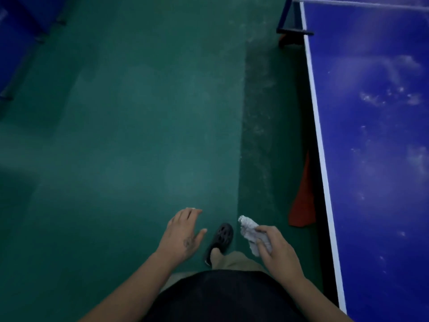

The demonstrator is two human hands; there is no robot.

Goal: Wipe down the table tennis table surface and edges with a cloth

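The blue table tennis table (376, 140) fills the right side, with a white line along its left edge and pale smudges on its top. My right hand (277, 248) grips a crumpled grey-white cloth (250, 231) low in the view, over the floor and left of the table's edge, not touching it. My left hand (183, 231) hangs over the green floor with its fingers spread and holds nothing.
The net post and clamp (291, 24) sit at the table's left edge, top right. A red table leg part (303, 205) shows under the edge. My black shoe (220, 240) stands on the green floor (127, 135). Blue barriers (16, 43) line the far left.
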